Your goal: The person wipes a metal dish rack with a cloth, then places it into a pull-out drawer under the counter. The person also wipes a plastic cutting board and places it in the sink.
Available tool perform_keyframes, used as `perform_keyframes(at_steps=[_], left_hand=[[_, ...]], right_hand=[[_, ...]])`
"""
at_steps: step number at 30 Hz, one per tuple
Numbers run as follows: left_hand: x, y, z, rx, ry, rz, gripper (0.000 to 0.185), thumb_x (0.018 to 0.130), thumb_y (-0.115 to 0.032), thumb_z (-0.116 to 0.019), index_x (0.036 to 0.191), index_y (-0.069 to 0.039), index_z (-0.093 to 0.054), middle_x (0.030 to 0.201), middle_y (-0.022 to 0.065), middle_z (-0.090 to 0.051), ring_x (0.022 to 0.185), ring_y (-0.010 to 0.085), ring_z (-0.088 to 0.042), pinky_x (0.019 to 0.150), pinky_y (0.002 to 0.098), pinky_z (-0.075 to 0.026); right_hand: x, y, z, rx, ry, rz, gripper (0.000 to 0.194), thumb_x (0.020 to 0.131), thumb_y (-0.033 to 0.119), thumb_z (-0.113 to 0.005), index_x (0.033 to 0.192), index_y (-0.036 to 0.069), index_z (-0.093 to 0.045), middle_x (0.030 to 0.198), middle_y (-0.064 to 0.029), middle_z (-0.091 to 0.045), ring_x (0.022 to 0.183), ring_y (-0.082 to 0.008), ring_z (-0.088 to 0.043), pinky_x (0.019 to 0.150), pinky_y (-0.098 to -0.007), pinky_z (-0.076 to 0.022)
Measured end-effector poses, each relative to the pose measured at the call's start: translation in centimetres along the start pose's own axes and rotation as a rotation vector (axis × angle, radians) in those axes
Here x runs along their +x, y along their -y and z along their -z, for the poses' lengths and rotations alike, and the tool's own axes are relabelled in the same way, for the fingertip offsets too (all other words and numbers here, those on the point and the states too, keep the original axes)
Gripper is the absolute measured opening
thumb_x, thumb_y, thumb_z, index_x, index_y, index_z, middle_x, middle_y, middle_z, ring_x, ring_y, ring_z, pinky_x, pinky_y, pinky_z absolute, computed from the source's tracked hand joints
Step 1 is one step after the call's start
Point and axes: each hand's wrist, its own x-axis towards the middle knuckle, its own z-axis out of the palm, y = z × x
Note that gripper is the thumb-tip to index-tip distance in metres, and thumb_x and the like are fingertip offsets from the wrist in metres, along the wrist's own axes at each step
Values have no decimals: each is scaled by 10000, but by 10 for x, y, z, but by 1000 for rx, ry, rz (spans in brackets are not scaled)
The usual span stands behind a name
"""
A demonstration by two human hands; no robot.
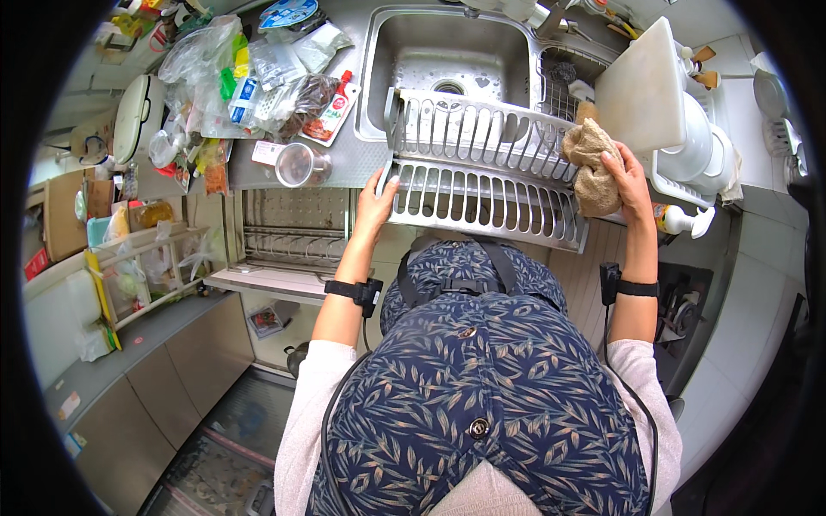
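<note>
A slotted metal dish rack point(490, 174) spans the front edge of the sink, tilted over the counter's rim towards my apron. My left hand point(377, 203) grips its left end, thumb on the near side. At the opposite end my right hand point(626, 177) holds a bunched brown cloth point(594, 168) against the rack's right side; the cloth covers part of that end. Behind the rack lies the stainless steel sink point(452, 55), its drain visible above the rack's far edge. Water drops dot the basin floor.
Plastic bags point(206, 71), a red-capped sauce pouch point(332, 113) and a clear plastic jar point(300, 164) crowd the counter on the left. To the right stand a white cutting board point(642, 90), white dishes point(694, 145) and a pump bottle point(684, 219). A wire basket point(558, 84) sits beside the basin.
</note>
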Motion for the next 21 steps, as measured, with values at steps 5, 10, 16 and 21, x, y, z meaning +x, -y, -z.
perform_keyframes(at_steps=[5,10,16,21], left_hand=[[-2,8,15,-193,33,134,690,1007,-496,-537,1453,25,-460,1496,169,-476,1407,243,-409,1156,349,-295],[-18,8,33,65,90,-15,887,915,-557,-637,1515,27,-343,1546,206,-388,1445,313,-344,1181,382,-264],[-51,-32,16,910,221,-864,1029,596,-441,-893,1467,-118,-449,1548,141,-383,1452,341,-320,1177,601,-236],[-40,-42,-16,1043,304,-842,801,573,-99,-864,1323,-121,-585,1483,124,-463,1403,323,-394,1159,573,-283]], right_hand=[[-4,-6,-11,-70,6,120,374,941,188,-696,1272,42,-598,1126,-7,-655,1041,-86,-585,938,-251,-452],[-8,1,-17,-3,-61,224,349,955,132,-672,1277,24,-592,1162,-23,-658,1064,-98,-592,957,-261,-452],[-9,-7,3,119,-306,223,341,953,121,-671,1262,2,-591,1165,-59,-659,1051,-118,-612,941,-270,-475],[-16,-14,28,293,-468,279,343,943,98,-678,1254,-9,-579,1150,-58,-658,1029,-112,-610,921,-267,-477]])
